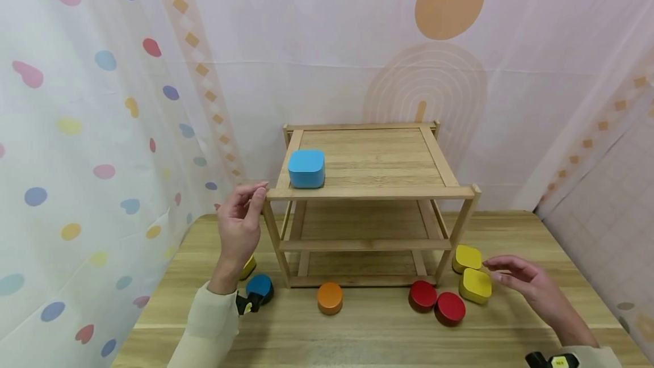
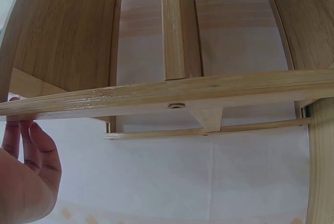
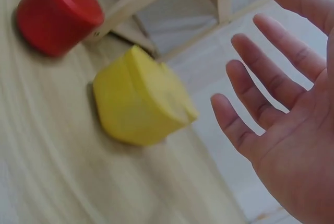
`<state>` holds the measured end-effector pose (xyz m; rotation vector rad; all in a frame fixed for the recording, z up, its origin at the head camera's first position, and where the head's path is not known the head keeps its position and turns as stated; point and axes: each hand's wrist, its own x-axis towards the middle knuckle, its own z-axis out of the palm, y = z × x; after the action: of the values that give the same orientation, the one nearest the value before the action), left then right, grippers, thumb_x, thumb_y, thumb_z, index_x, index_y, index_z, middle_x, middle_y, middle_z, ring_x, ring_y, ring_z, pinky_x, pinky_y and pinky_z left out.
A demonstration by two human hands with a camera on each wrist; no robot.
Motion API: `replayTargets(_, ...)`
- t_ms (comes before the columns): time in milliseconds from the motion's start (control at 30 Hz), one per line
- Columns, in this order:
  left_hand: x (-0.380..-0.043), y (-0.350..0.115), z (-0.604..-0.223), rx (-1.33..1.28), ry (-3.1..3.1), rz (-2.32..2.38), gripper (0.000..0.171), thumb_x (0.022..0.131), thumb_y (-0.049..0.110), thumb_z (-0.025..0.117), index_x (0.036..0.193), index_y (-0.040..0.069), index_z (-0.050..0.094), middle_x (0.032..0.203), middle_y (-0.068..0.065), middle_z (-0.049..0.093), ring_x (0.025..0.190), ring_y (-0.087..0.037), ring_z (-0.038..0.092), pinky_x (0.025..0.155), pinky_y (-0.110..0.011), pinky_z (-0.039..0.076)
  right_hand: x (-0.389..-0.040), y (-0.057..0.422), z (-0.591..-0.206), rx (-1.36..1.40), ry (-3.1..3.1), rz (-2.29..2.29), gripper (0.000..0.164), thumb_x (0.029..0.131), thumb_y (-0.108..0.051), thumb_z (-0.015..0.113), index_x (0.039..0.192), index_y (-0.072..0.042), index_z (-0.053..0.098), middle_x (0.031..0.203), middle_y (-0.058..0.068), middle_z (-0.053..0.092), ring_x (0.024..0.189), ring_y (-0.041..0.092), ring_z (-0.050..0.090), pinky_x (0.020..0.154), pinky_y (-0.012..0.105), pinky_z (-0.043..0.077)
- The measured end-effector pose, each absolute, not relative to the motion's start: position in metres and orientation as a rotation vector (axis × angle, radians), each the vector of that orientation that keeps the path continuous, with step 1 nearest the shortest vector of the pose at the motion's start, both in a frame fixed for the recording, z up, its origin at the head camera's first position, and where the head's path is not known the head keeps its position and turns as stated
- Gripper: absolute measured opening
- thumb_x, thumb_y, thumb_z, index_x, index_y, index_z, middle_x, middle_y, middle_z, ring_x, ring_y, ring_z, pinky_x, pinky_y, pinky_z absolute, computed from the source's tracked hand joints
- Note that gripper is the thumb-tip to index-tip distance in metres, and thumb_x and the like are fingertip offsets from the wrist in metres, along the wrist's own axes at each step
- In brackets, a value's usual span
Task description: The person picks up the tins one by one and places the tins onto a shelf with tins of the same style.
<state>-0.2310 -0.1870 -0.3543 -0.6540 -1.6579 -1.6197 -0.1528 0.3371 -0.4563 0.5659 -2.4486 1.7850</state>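
A three-tier wooden shelf (image 1: 373,193) stands on the table. My left hand (image 1: 240,223) pinches its front left top corner between thumb and fingers; close up, the fingertips (image 2: 44,148) meet the wooden post. A light blue rounded box (image 1: 306,169) sits on the top tier, just right of that hand. My right hand (image 1: 531,288) hovers beside two yellow rounded boxes (image 1: 476,286), its fingers spread and relaxed in the right wrist view. The nearer yellow box (image 3: 138,98) is apart from the fingers, and nothing is in the palm.
Two red round boxes (image 1: 449,308) stand before the shelf's right leg. An orange round box (image 1: 330,299) is front and centre. Near my left forearm are a dark blue round box (image 1: 260,287) and a partly hidden yellow box (image 1: 248,267). A patterned curtain (image 1: 327,44) hangs behind.
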Motion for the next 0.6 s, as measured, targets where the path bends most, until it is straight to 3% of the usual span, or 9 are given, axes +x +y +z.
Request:
replayTargets(433,-0.23,-0.189,-0.354,-0.649,-1.667,-1.618,0.02,0.099,0.0,0.056,0.108,-0.017,0.06,0.097,0.007,0.069,0.076,-0.005,0.055,0.064,-0.017,0.044,-0.156,0.341,-0.481,0.349,-2.556,1.681,0.031,0.098,-0.004,0.059,0.124,0.011,0.056,0.113,-0.011,0.068,0.101,-0.002,0.06,0.081,0.016,0.05)
replayTargets(600,-0.23,-0.188,-0.354,-0.652,-1.668,-1.624,0.019,0.098,0.0,0.056,0.107,-0.017,0.06,0.099,0.002,0.069,0.082,-0.006,0.059,0.069,-0.017,0.048,-0.157,0.34,-0.489,0.328,-2.569,1.696,0.031,0.098,-0.005,0.06,0.124,0.012,0.056,0.114,-0.016,0.066,0.101,-0.003,0.06,0.081,0.014,0.049)
